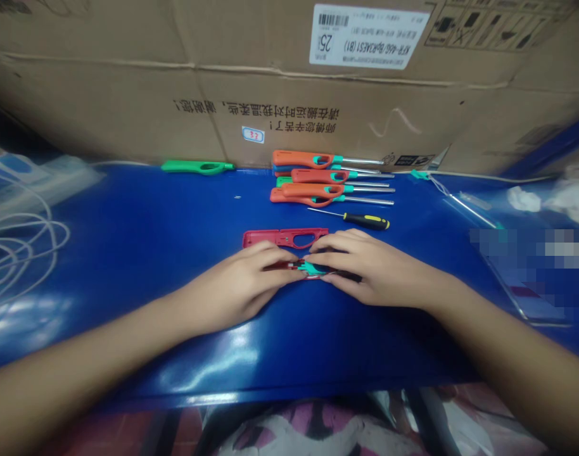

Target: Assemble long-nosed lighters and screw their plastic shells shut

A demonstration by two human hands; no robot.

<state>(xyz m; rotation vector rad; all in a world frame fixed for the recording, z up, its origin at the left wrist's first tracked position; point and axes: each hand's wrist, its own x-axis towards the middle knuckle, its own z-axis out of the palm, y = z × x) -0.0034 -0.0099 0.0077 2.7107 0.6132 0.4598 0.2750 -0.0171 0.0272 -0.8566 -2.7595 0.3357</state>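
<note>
My left hand (244,282) and my right hand (370,266) meet over an open red lighter casing half (313,277), low over the blue table. The left fingers are closed around its left end. The right fingers and thumb close on its right end, at the teal trigger piece (311,268) inside. Much of this half is hidden under the fingers. Just behind the hands lies the other red casing half (275,238), with an oval finger hole at its right end.
Several long-nosed gas lighters (303,190) are stacked behind, near a black-and-yellow screwdriver (365,220). A green casing half (197,166) lies by the cardboard box (128,114) along the back. White cable (47,234) coils at left; a phone-like slab (531,301) lies at right.
</note>
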